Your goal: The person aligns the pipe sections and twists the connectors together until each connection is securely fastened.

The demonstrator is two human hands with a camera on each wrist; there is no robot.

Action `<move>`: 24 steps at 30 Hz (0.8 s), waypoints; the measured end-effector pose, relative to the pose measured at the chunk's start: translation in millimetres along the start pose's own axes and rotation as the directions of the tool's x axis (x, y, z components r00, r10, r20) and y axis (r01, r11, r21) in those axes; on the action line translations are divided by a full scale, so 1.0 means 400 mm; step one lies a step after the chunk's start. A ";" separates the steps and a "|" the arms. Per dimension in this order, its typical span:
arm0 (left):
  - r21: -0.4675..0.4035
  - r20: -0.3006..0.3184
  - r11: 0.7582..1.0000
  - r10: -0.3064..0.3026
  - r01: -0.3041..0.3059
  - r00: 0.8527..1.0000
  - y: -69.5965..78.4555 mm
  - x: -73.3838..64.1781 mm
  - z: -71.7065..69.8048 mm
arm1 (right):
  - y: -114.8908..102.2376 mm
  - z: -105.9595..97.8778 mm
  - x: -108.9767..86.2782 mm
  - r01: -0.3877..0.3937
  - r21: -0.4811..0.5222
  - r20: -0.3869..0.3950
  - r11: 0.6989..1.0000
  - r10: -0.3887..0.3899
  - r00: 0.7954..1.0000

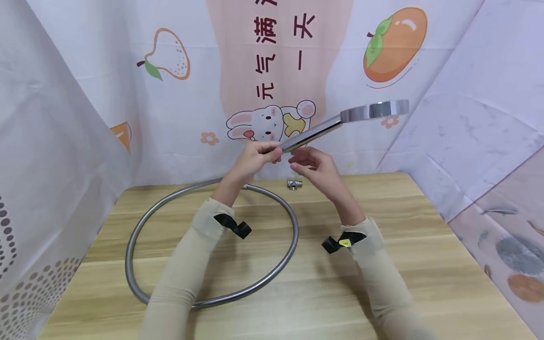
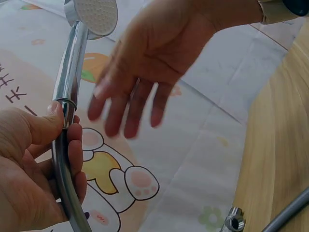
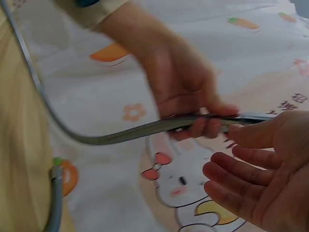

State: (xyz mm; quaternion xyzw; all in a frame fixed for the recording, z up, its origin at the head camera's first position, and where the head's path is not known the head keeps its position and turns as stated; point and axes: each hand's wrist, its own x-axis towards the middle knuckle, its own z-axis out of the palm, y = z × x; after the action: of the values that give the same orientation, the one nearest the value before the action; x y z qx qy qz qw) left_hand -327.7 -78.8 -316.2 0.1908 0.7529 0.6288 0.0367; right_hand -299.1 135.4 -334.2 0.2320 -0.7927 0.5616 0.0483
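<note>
My left hand (image 1: 253, 160) pinches the end of a grey metal shower hose (image 2: 62, 164) between thumb and fingers, right where it meets the handle of a chrome shower head (image 1: 312, 133). The shower head tilts up to the right in the head view, its pale spray face (image 2: 99, 14) partly visible in the left wrist view. Just below the handle is my right hand (image 1: 316, 167), its fingers loosely extended and not wrapped round anything. In the right wrist view that hand's thumb (image 3: 256, 135) lies close to the handle; whether it touches I cannot tell.
The rest of the hose (image 1: 293, 226) loops over the wooden table (image 1: 408, 264), its free end (image 1: 245, 187) near the back. A small chrome tee fitting (image 1: 294, 184) lies by the table's back edge. Behind hangs a printed curtain (image 1: 178, 118).
</note>
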 end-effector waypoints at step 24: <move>0.093 -0.015 0.989 -0.117 0.118 0.993 -0.061 0.046 0.034 | 0.173 0.112 -0.007 -0.019 -0.564 0.317 0.826 0.237 0.918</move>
State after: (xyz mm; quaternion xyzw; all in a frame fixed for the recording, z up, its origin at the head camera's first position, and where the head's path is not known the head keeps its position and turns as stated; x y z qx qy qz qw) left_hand -346.8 -63.4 -339.1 0.1445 0.7918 0.5902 0.0613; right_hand -317.5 113.4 -411.5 0.2562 -0.9285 0.2574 -0.0775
